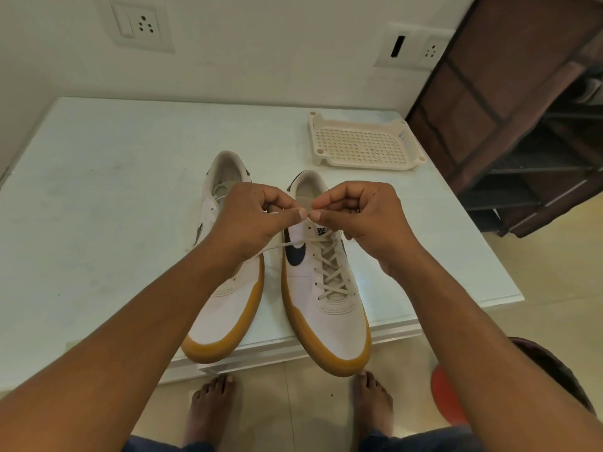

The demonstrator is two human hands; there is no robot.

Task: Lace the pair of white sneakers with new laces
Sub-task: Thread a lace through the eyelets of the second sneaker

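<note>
White tabletop carries the laced sneaker at its near edge, toe overhanging. Its lace looks thin, limp and light, and is probably best pinched close to the ends. Left hand and right hand each pinch a lace end over the sneaker's upper end, thumbs nearly touching.

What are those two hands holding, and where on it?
The left hand and right hand both pinch the lace by its free upper part, above the laced sneaker's top eyelets.

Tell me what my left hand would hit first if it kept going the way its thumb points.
Most likely the right hand: the left hand aims its thumb rightward, and the right thumb tip sits almost against it, both pinching the lace above the laced sneaker. Depth is hard to judge.
</note>
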